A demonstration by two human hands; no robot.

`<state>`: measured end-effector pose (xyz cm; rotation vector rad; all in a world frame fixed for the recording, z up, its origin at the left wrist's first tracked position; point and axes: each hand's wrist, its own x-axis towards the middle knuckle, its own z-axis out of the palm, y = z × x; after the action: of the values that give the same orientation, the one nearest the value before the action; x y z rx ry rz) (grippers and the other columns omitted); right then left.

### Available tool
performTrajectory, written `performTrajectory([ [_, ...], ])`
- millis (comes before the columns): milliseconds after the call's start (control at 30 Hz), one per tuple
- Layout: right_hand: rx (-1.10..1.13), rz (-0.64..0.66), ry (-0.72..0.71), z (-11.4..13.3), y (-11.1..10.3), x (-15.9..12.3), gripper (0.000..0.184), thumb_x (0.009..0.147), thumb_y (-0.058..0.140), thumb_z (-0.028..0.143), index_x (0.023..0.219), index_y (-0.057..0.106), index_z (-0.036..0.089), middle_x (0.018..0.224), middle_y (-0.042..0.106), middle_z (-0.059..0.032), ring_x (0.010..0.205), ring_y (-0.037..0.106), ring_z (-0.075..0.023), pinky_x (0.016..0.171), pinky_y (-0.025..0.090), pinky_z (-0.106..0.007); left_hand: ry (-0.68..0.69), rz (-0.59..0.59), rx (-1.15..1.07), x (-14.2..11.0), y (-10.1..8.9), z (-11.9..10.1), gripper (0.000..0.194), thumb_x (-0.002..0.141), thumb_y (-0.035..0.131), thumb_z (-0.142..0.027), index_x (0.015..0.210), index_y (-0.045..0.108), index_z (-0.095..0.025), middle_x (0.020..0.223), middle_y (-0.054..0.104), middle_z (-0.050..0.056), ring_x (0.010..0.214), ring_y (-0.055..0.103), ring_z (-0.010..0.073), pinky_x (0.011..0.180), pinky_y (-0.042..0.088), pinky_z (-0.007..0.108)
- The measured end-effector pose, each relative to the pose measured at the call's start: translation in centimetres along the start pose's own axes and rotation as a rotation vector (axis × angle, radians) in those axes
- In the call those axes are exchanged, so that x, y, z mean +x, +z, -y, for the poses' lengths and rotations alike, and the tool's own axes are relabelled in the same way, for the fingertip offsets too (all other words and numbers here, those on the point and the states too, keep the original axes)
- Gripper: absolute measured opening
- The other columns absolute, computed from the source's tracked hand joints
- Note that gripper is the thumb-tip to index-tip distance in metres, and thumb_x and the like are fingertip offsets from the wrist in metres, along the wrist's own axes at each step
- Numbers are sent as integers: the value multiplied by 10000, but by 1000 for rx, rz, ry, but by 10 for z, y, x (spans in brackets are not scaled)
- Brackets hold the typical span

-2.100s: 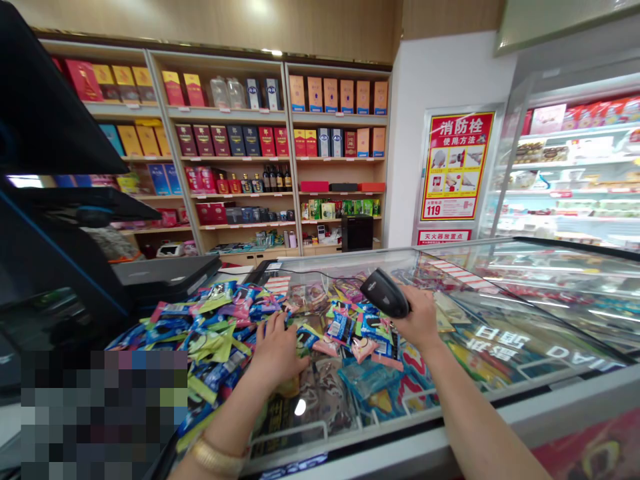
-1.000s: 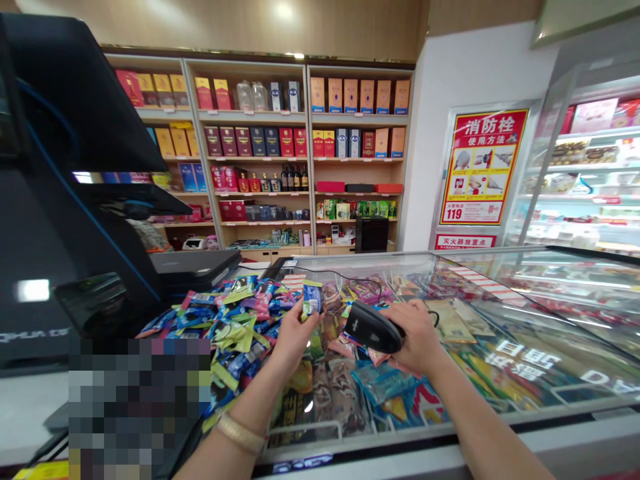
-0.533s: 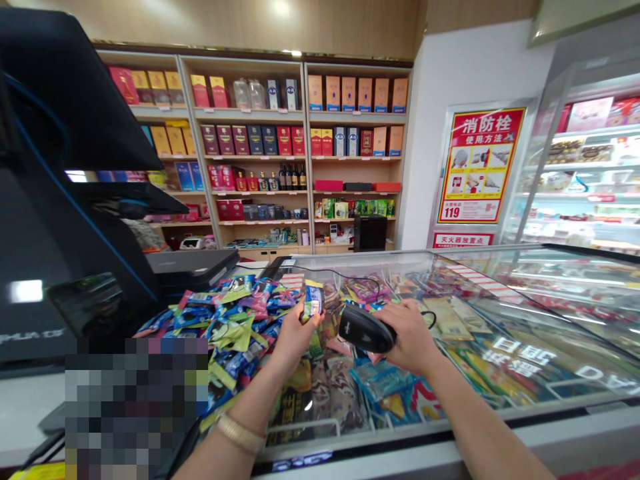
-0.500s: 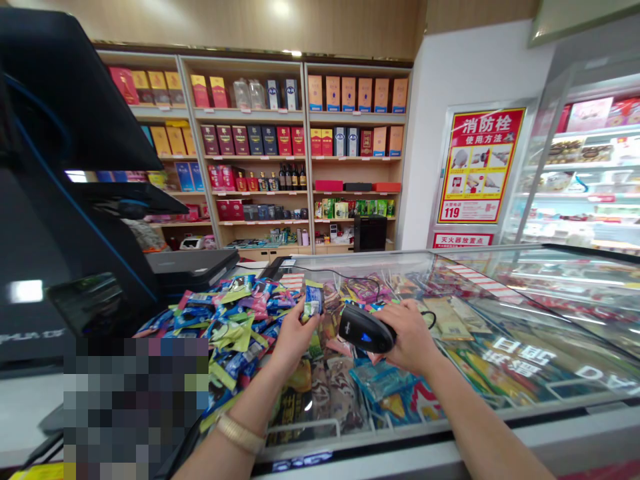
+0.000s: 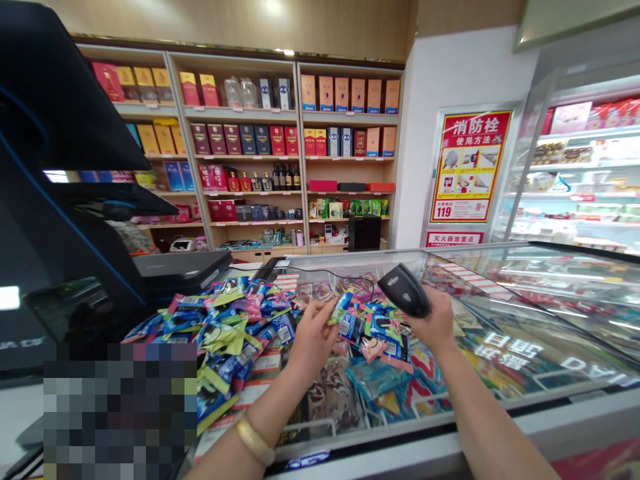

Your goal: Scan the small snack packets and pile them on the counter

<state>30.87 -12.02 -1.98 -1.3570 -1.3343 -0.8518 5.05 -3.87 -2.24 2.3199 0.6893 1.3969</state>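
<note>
On the left lies the big pile (image 5: 220, 340); right of it, the left hand (image 5: 314, 337) pinches a packet (image 5: 343, 305) at the small pile (image 5: 385, 325)'s left edge, best released gently; then the scanner (image 5: 404, 290), clasped in the right hand (image 5: 436, 320), best held clear.

Red wall sign (image 5: 471, 167) — "消防栓", "使用方法", "119".

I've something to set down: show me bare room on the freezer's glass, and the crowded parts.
Freezer glass looks bare right of the right hand, and between the smaller packet pile and near rim. Crowded: the larger pile left of the left hand, and the smaller one.
</note>
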Motion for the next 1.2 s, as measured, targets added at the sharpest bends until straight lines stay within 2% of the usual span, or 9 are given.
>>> performTrajectory([
  [167, -13, -14, 1, -3, 2, -2, 289, 734, 586, 392, 940, 639, 197, 777, 673, -53, 737, 611, -248, 721, 403, -371, 64, 163, 169, -4, 18, -5, 349, 778, 501, -34, 1069, 598, -199, 1032, 605, 71, 922, 626, 185, 814, 556, 326],
  [267, -27, 6, -30, 1, 2, -2, 272, 739, 584, 389, 931, 640, 203, 800, 684, -61, 761, 618, -250, 710, 396, -362, 127, 241, 167, -7, 17, -8, 254, 811, 486, -51, 985, 600, -196, 1117, 616, 95, 1046, 616, 203, 895, 541, 353],
  [400, -32, 42, -46, 5, 2, -2, 267, 740, 590, 411, 904, 632, 205, 785, 680, -53, 750, 614, -237, 710, 385, -355, 254, 290, 195, -13, 11, -9, 380, 799, 571, -120, 1170, 592, -198, 1381, 500, 153, 1294, 477, 272, 1040, 459, 438],
  [500, -27, 54, -59, 6, 2, -2, 256, 747, 591, 408, 897, 622, 203, 772, 669, -43, 741, 609, -230, 707, 375, -349, 272, 269, 237, -13, 6, -9, 495, 789, 598, -156, 1279, 554, -210, 1384, 500, 155, 1298, 466, 280, 1031, 459, 449],
  [600, -22, 45, -63, 5, 2, -2, 253, 744, 597, 405, 894, 617, 203, 771, 663, -39, 744, 608, -231, 709, 370, -347, 189, 155, 347, -7, -5, -11, 435, 818, 561, -162, 1246, 589, -233, 1255, 592, 120, 1184, 545, 250, 994, 467, 430],
  [700, -14, 52, -61, 5, 2, -2, 253, 736, 590, 398, 890, 619, 200, 767, 659, -40, 750, 608, -234, 711, 368, -347, -43, 29, 629, 1, -24, -13, 383, 826, 565, -199, 1204, 617, -225, 1170, 628, 114, 1092, 577, 274, 950, 457, 451],
  [833, -17, 71, -73, 7, 1, -2, 219, 732, 577, 355, 882, 621, 201, 788, 669, -48, 766, 616, -235, 706, 360, -341, -345, 99, 949, 3, -46, -5, 507, 777, 650, -299, 1261, 578, -167, 1211, 589, 192, 1098, 558, 353, 901, 447, 477],
  [1000, -19, 99, -58, 12, 0, -1, 193, 730, 558, 319, 876, 621, 208, 783, 668, -50, 762, 612, -232, 707, 361, -340, -391, 270, 956, -1, -52, 9, 539, 735, 691, -265, 1252, 569, -175, 1123, 621, 200, 1064, 566, 365, 849, 458, 465],
  [1200, -20, 100, -79, 13, 0, -1, 197, 733, 554, 324, 877, 624, 209, 773, 658, -48, 750, 602, -230, 695, 355, -335, -374, 193, 785, 3, -49, 10, 621, 698, 704, -201, 1292, 524, -200, 1130, 609, 144, 1005, 610, 295, 873, 470, 413],
])
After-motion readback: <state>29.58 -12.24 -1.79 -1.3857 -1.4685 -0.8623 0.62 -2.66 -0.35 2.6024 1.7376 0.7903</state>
